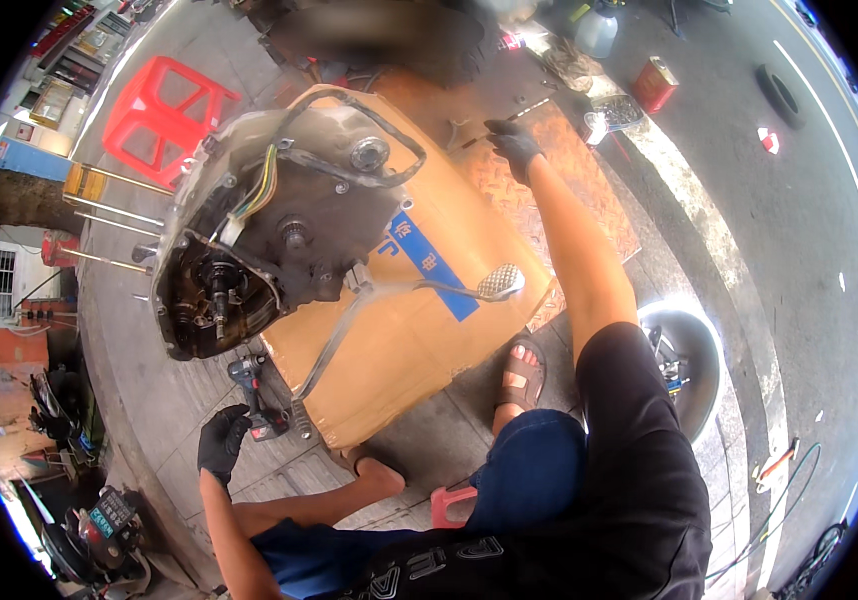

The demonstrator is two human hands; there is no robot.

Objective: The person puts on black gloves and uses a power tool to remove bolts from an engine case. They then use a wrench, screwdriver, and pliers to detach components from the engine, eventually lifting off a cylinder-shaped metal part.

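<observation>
My left hand (224, 443), in a black glove, is low at the left with its fingers curled in. Whatever they hold, if anything, is hidden. Right beside it a cordless power tool (246, 374) stands on the paving. My right hand (516, 152), also gloved in black, reaches far out over a rusty metal plate (574, 165). Its fingers are stretched toward the left, near a small thin piece (464, 132) whose kind is too blurred to tell. Between my arms a greasy engine (334, 225) with a pedal lever (501, 282) rests on a cardboard sheet (399, 345); long studs stick out at its left.
A red plastic stool (154, 115) stands beyond the engine. To my right is a metal basin (701, 385) with parts inside. Farther off are a red can (655, 84), a spray bottle (597, 32) and a tyre (778, 95). A spring (301, 420) lies by the cardboard.
</observation>
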